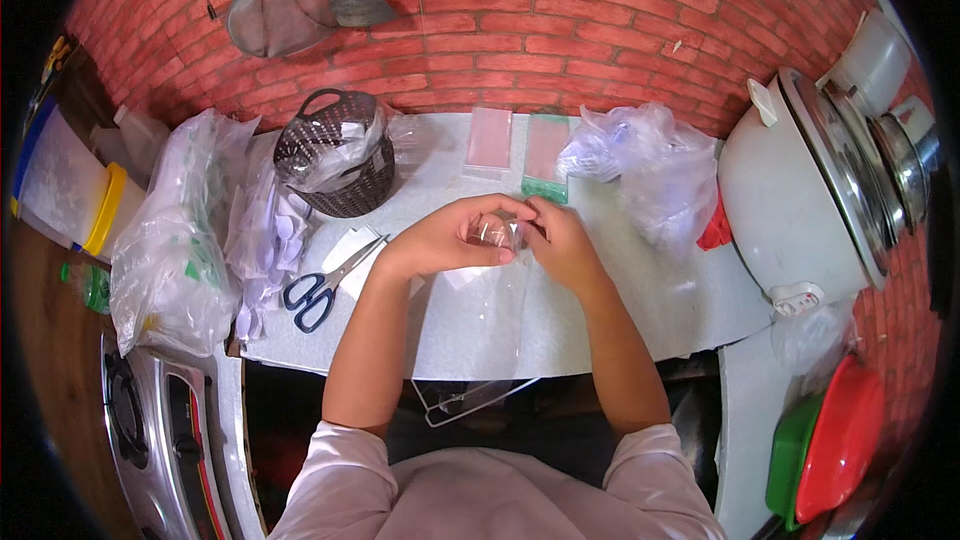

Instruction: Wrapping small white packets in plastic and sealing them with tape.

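My left hand (465,236) is curled around a clear plastic film (499,231) over the middle of the table. Close by on the right, my right hand (555,240) pinches the edge of the same film with thumb and fingertips. A transparent length of it hangs down toward the table's front edge. Behind my hands lie a stack of clear plastic sleeves (489,139) and a second stack with a green edge (546,157). Scissors with dark blue handles (330,285) rest left of my left forearm, partly on white paper (349,251).
A dark woven plastic basket (360,184) holding clear wrap stands at the back left. Bags of plastic spoons (274,240) and a large plastic bag (180,240) line the left side. More plastic bags (660,172) and a white rice cooker (787,195) occupy the right.
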Action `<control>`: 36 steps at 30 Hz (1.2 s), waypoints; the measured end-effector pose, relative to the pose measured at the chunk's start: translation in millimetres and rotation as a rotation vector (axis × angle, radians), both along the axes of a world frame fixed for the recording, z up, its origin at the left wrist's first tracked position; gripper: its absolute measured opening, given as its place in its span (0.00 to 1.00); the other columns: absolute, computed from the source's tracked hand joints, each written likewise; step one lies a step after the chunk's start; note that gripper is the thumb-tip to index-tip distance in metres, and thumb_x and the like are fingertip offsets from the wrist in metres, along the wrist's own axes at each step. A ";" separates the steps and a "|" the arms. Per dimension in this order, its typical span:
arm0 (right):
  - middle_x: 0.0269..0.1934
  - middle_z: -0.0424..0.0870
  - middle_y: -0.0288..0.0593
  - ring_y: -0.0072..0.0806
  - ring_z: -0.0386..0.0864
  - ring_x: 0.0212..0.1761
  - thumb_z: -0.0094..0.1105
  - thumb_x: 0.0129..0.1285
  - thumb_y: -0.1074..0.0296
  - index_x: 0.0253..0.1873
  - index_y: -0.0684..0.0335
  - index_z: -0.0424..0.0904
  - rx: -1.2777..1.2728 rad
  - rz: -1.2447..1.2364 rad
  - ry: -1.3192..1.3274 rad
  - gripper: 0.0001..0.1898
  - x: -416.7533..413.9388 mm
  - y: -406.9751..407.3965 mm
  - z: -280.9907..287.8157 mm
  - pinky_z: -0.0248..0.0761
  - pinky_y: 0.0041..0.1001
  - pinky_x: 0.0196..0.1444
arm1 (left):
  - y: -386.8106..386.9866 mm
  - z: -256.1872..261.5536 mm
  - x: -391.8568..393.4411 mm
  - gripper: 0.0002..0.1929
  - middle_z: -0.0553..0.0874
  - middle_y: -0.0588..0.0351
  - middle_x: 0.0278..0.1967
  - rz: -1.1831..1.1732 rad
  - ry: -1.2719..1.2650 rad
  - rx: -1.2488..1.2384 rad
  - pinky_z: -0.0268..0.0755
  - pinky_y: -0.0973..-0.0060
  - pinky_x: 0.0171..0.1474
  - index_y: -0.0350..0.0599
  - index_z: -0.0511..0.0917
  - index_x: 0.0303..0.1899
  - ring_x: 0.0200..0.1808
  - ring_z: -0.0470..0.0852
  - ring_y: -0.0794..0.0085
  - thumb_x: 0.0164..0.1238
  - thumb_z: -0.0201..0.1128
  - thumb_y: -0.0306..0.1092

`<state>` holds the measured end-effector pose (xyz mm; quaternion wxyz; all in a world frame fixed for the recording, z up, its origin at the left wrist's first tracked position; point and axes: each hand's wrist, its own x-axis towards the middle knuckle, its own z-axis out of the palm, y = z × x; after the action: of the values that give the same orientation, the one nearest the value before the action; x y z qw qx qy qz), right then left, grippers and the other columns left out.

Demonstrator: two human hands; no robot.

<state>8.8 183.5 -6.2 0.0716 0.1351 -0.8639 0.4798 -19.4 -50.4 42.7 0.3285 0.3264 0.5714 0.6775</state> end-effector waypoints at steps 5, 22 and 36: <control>0.38 0.89 0.58 0.52 0.92 0.43 0.65 0.79 0.72 0.52 0.68 0.78 -0.135 -0.064 0.108 0.07 -7.9 2.9 -12.2 0.80 0.44 0.45 | -4.6 4.1 -2.6 0.30 0.88 0.67 0.40 0.024 0.043 -0.027 0.74 0.82 0.50 0.42 0.79 0.76 0.44 0.83 0.85 0.75 0.75 0.22; 0.36 0.86 0.48 0.34 0.83 0.35 0.66 0.78 0.74 0.51 0.67 0.79 -0.170 -0.103 0.255 0.06 -14.1 37.8 11.6 0.76 0.33 0.42 | 17.6 -8.6 1.5 0.26 0.92 0.59 0.59 0.328 0.801 -0.386 0.47 0.41 0.89 0.53 0.87 0.66 0.53 0.87 0.69 0.65 0.74 0.25; 0.43 0.88 0.41 0.22 0.87 0.43 0.64 0.81 0.79 0.59 0.68 0.80 -0.435 -0.217 0.210 0.08 -23.8 47.2 0.8 0.80 0.25 0.46 | 17.7 -36.1 -14.6 0.23 0.87 0.57 0.41 0.508 0.724 -0.220 0.74 0.73 0.54 0.45 0.89 0.62 0.45 0.82 0.68 0.65 0.73 0.24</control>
<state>-15.0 230.7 -5.4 0.2393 0.0722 -0.7376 0.6273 -34.0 -32.7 6.6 -0.0363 0.3548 0.7800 0.5142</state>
